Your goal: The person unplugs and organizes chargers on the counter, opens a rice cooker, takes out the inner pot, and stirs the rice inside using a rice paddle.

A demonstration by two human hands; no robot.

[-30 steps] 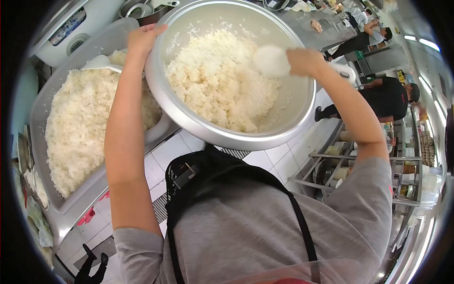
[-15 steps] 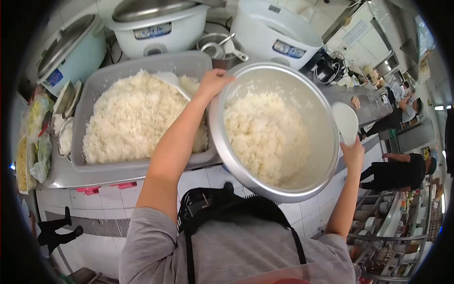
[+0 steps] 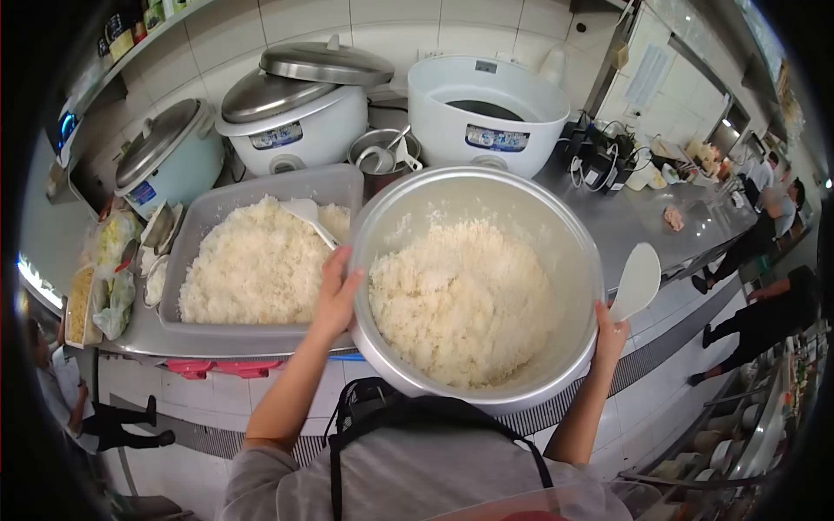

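Note:
A large round metal pot (image 3: 569, 234) with cooked white rice (image 3: 465, 304) inside is tilted toward me, between my hands. My left hand (image 3: 337, 295) grips its left rim. At the right rim, my right hand (image 3: 611, 334) holds the pot's edge together with a white rice paddle (image 3: 638, 280), whose blade points up. Left of the pot, a grey tub (image 3: 208, 208) holds a heap of rice (image 3: 252, 260). Another white paddle (image 3: 306, 214) lies on that heap, its handle toward my left hand.
Behind stand an open, empty-looking rice cooker shell (image 3: 486, 104) and two lidded cookers (image 3: 295, 122) (image 3: 169, 161). A small metal pot (image 3: 378, 178) holds ladles. Bagged food (image 3: 113, 300) sits at the counter's left end. People (image 3: 773, 304) stand at the right; another person (image 3: 65, 391) is at the left.
The view has tilted up, showing more of the back wall. My left hand has shifted from the pot's upper left rim down to its left side. The pot sits more squarely before me.

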